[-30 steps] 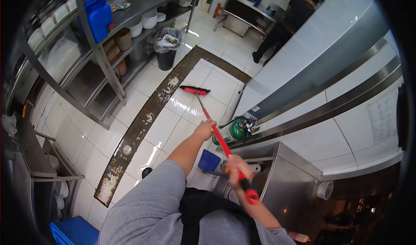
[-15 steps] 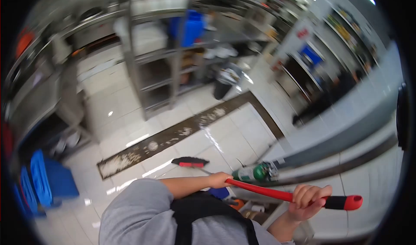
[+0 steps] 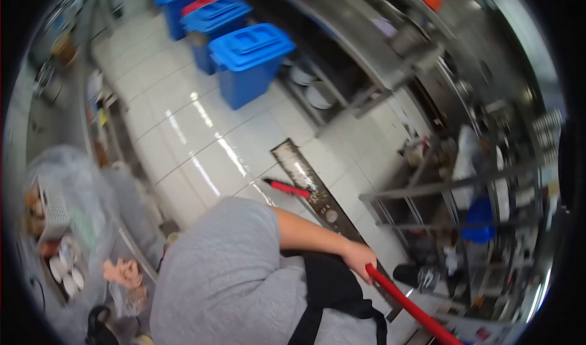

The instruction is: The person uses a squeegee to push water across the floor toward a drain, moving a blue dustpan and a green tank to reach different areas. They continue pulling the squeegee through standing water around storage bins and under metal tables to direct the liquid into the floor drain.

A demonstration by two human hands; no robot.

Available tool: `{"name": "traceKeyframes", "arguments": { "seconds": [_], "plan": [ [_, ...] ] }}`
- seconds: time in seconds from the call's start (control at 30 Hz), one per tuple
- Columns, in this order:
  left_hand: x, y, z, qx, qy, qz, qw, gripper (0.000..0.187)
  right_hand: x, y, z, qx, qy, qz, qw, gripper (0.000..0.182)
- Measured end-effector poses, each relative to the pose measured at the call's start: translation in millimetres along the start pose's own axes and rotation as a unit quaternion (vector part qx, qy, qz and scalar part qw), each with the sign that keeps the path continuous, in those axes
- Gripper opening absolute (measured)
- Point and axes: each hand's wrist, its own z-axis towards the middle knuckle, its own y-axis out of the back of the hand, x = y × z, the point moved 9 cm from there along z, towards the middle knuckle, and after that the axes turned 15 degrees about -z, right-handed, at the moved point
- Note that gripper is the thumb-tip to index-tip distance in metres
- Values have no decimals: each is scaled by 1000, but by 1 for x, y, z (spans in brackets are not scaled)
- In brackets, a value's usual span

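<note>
My left hand [image 3: 360,261] is closed around the red handle [image 3: 409,305] of a broom, whose upper end runs out of view at the lower right. My right hand is out of view. Beyond my left forearm, the red broom head [image 3: 290,189] with dark bristles is at floor level, against the near edge of a long dark drain strip [image 3: 332,215]. Pale bits are scattered along that strip. My arm and body hide the shaft between hand and head.
Blue lidded bins [image 3: 253,64] stand on the white tiled floor [image 3: 183,134] beside a steel table [image 3: 366,40]. A metal rack [image 3: 439,226] and a dark bin [image 3: 406,275] are at right. Plastic-covered goods [image 3: 79,192] crowd the left.
My view has swung left, bringing the blue bins to the top and the left-hand goods in. My right hand, seen gripping the handle's end earlier, has left view. My left hand keeps its hold.
</note>
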Motion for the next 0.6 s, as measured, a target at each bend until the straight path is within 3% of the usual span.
{"name": "traceKeyframes", "arguments": {
  "seconds": [0.03,0.07,0.1,0.17,0.2,0.23,0.27,0.3,0.33,0.43,0.47,0.5,0.53,0.6],
  "plan": [
    [-8,34,-36,-82,5,31,996,41,-22,-2,9,3,6,41,999,35],
    [-9,68,-76,-177,37,59,982,35,-48,-15,20,16,-6,-14,1000,27],
    [-12,101,-121,-291,52,112,949,29,-77,-21,27,-14,-11,10,1000,20],
    [-10,157,-228,-423,136,130,886,18,-143,-41,42,-64,-33,86,994,22],
    [-4,182,-284,-490,142,187,839,14,-180,-63,48,-24,-59,111,992,20],
    [-5,200,-342,-535,145,232,800,11,-217,-95,54,16,-84,133,987,30],
    [-1,217,-403,-586,135,260,756,7,-263,-138,47,53,-200,263,942,31],
    [17,231,-469,-635,138,298,699,4,-303,-180,35,32,-217,238,946,31],
    [16,232,-530,-688,108,322,642,13,-341,-216,17,63,-216,189,956,33],
    [48,218,-690,-751,336,341,454,22,-426,-344,-78,212,-246,145,935,21],
    [124,199,-772,-868,318,167,342,25,-451,-369,-124,287,-261,-5,922,18],
    [89,183,-756,-785,466,204,352,32,-453,-412,-143,317,-191,103,923,15],
    [97,168,-768,-794,500,182,294,36,-457,-435,-155,367,-171,93,910,13],
    [84,169,-769,-787,497,193,311,37,-460,-456,-154,420,-143,115,889,12]
  ]
}}
